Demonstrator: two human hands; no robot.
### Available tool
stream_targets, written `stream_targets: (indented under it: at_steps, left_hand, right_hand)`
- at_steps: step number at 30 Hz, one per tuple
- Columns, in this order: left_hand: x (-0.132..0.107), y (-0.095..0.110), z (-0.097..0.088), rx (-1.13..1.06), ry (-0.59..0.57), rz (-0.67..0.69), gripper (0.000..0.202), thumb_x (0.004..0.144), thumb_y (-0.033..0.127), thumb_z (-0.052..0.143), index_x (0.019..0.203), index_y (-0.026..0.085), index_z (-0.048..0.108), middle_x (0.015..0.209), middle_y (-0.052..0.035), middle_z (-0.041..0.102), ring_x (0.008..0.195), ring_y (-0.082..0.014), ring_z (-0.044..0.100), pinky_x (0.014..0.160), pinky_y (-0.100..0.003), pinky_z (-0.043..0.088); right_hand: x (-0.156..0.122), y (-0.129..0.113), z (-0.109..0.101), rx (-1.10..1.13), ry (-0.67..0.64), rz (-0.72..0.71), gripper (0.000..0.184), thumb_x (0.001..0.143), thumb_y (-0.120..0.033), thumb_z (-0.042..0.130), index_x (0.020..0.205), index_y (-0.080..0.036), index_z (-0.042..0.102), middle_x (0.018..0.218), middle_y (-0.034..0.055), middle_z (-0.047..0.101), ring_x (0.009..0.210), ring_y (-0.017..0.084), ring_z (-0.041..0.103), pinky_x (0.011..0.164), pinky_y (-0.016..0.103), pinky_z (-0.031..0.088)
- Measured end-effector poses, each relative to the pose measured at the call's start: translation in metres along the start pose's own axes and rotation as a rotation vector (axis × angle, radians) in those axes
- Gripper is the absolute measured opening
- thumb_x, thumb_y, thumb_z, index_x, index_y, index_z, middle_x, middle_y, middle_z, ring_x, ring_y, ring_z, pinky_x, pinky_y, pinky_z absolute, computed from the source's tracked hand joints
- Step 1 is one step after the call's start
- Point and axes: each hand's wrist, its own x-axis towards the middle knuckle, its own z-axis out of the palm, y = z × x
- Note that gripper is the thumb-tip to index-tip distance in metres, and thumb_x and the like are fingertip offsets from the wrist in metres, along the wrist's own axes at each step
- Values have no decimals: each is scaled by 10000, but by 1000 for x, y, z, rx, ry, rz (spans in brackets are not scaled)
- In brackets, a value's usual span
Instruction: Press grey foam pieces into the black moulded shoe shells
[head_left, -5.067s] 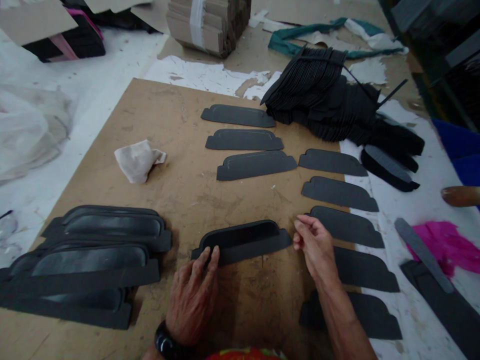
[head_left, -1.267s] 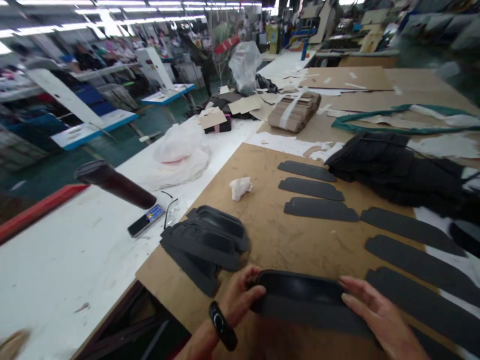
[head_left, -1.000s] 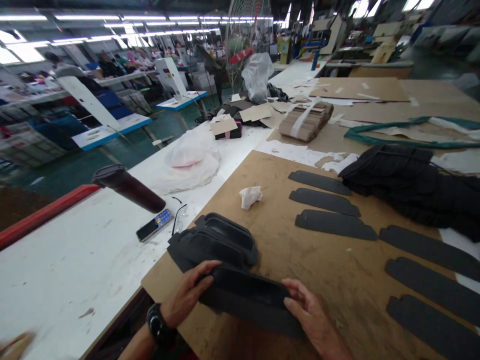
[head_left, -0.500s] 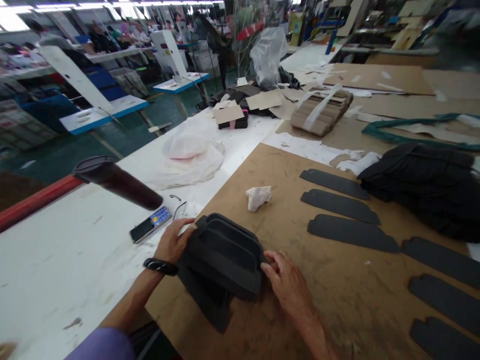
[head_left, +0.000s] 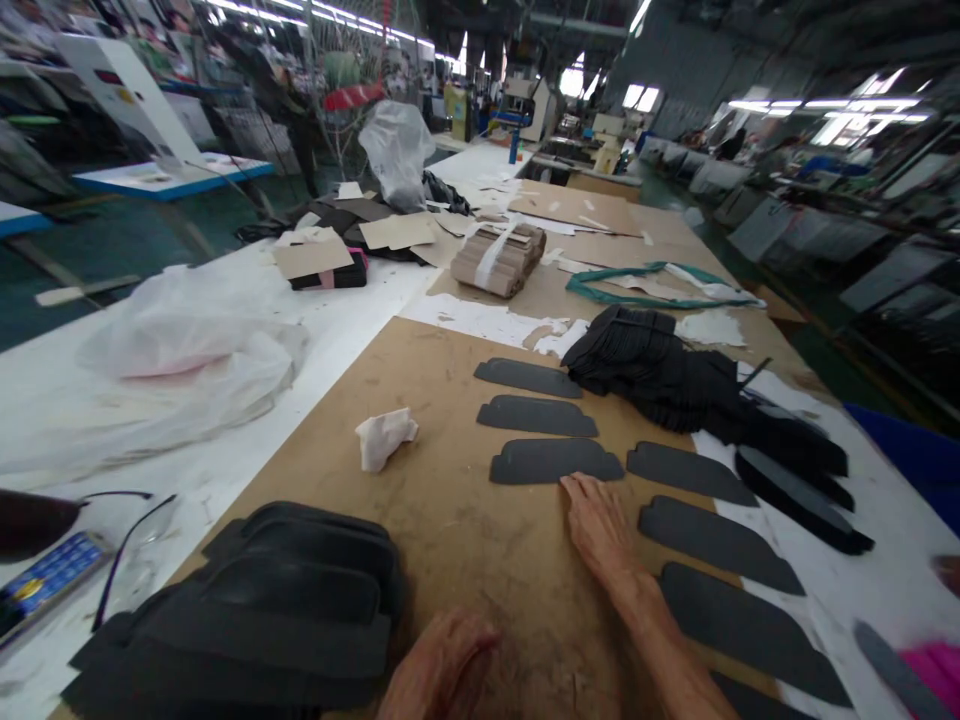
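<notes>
My right hand reaches forward over the brown board, its fingers stretched out. Its fingertips touch the near edge of a flat dark grey panel with notched ends. My left hand is low at the bottom edge, blurred, with its fingers mostly hidden. Beside it on the left lies a stack of dark moulded panels, not touched by either hand. Two more flat panels lie beyond the touched one, and several others lie in a column to the right of my right hand.
A crumpled white scrap lies on the brown board. Glasses and a phone are at left. A black bundle of pieces lies at right. A pink sleeve shows at the right edge.
Both hands have let go of the dark moulded piece, which now lies with the stack at left. My right hand has moved to a flat panel. The view has turned right.
</notes>
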Motion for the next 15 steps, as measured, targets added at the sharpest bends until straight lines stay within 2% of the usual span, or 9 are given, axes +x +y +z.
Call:
stream_targets:
  at_steps: [4, 8, 11, 13, 15]
  left_hand:
    - [18, 8, 8, -11, -40, -4, 283, 827, 155, 409, 1040, 240, 575, 979, -24, 637, 849, -118, 614, 762, -210, 523]
    - [35, 11, 12, 51, -72, 12, 324, 824, 114, 381, 1072, 210, 565, 1045, -59, 614, 932, -138, 600, 806, -254, 516]
    - [34, 2, 21, 116, -86, 115, 402, 779, 98, 389, 1136, 195, 546, 1124, -74, 592, 1023, -161, 566, 859, -279, 491]
    - [23, -10, 35, 147, -184, 204, 466, 761, 131, 416, 1209, 219, 511, 1184, -62, 570, 1062, -176, 545, 865, -284, 484]
    - [9, -25, 54, 156, -233, 274, 460, 731, 203, 472, 1180, 264, 553, 1130, -38, 611, 977, -180, 593, 779, -255, 513]
  right_hand:
    - [-19, -21, -6, -7, -57, 10, 398, 802, -69, 387, 1119, -203, 587, 1135, 64, 566, 1059, 204, 483, 923, 324, 345]
    - [-64, -41, -6, 15, -131, 75, 436, 804, -34, 366, 1110, -248, 591, 1153, 40, 565, 1078, 213, 489, 932, 359, 349]
    - [-106, -61, 11, 61, -63, 110, 408, 781, -65, 450, 1098, -281, 590, 1161, 17, 567, 1087, 219, 493, 942, 371, 356]
    - [-127, -76, 28, 55, -3, 146, 336, 749, -124, 533, 1034, -283, 612, 1111, 17, 590, 1042, 234, 519, 906, 383, 391]
    - [-139, -88, 48, 4, -14, 240, 154, 726, -148, 564, 812, -248, 643, 903, 26, 635, 882, 227, 572, 811, 379, 440]
